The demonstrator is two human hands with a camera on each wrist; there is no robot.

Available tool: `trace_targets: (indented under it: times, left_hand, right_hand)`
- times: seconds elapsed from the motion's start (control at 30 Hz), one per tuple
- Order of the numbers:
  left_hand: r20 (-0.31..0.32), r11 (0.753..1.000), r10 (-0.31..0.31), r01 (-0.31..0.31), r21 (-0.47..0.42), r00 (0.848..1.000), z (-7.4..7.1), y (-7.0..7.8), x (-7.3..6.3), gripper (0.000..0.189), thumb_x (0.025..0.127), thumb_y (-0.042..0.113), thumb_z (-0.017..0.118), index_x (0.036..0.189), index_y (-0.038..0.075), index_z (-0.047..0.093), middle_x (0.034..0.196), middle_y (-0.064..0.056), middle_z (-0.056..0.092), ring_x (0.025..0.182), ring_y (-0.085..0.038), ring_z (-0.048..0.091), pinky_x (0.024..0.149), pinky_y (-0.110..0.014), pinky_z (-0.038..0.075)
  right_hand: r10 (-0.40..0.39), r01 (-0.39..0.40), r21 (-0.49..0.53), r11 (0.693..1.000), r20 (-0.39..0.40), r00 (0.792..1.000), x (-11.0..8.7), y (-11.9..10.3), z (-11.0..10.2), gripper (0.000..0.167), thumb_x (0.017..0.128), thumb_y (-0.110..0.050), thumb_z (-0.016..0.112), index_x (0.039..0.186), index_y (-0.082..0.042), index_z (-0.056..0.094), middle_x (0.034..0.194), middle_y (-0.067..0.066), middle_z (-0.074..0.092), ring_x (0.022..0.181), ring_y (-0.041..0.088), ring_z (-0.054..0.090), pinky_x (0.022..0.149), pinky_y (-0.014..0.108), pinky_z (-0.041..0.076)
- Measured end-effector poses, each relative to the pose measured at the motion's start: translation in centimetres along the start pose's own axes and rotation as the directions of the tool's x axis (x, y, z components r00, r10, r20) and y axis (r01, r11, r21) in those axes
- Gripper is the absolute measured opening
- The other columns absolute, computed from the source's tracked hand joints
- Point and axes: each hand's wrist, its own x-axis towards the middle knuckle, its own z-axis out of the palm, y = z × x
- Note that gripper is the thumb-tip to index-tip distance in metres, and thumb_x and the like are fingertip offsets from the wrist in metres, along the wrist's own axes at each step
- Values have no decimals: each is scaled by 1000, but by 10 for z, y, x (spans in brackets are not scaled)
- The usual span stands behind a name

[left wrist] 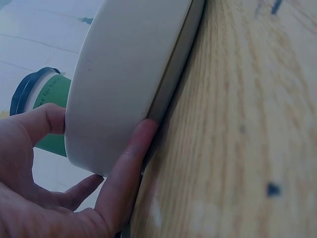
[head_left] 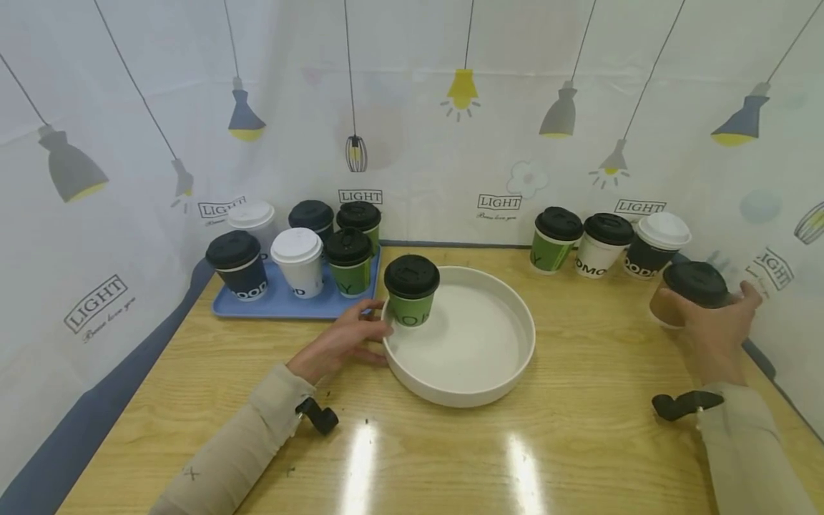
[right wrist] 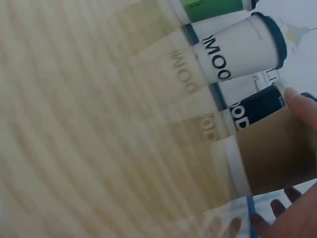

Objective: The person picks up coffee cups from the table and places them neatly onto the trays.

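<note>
While right fingers [head_left: 747, 300] grip 1 cup [head_left: 692, 284], left fingers [head_left: 375, 330] hold a dish [head_left: 466, 343].

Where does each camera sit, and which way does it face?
Head: on the head, facing forward and down at the table; left hand, right hand and both sleeves show.
Left wrist: on that wrist, facing the round tray; part of the left hand shows.
Right wrist: on that wrist, facing the brown cup; part of the right hand shows.
Head and right wrist share the brown cup.
</note>
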Motion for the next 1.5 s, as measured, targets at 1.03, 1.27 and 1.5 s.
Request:
trace_targets:
  times: [1.03, 1.27, 1.5]
  left_hand:
    - [-1, 1000, -12, 13, 11, 1000, 1, 1, -2, 77, 92, 9, 67, 159, 9, 29, 145, -29, 49, 112, -33, 64, 86, -49, 66]
    - [10, 1000, -8, 8, 8, 1000, 0, 0, -2, 78, 92, 10, 67, 160, 9, 28, 145, -29, 48, 115, -34, 63, 88, -50, 65]
    - [2, 1000, -17, 17, 3, 1000, -1, 0, -2, 77, 92, 10, 67, 159, 10, 29, 145, -28, 48, 114, -34, 63, 88, -50, 65]
  right_hand:
    - [-149, 154, -18, 988, 165, 975, -20, -2, 31, 102, 85, -32, 84, 162, -20, 18, 155, -7, 36, 149, 16, 31, 130, 32, 23]
    - [-427, 386, 197, 901, 261, 866, -46, -24, 52, 85, 85, -3, 82, 156, -19, 40, 137, -21, 51, 128, 0, 47, 108, 13, 39]
    - [-469, 415, 221, 882, 344, 813, -80, -56, 75, 87, 86, -8, 83, 155, -24, 34, 139, -22, 44, 127, -3, 43, 115, 27, 37]
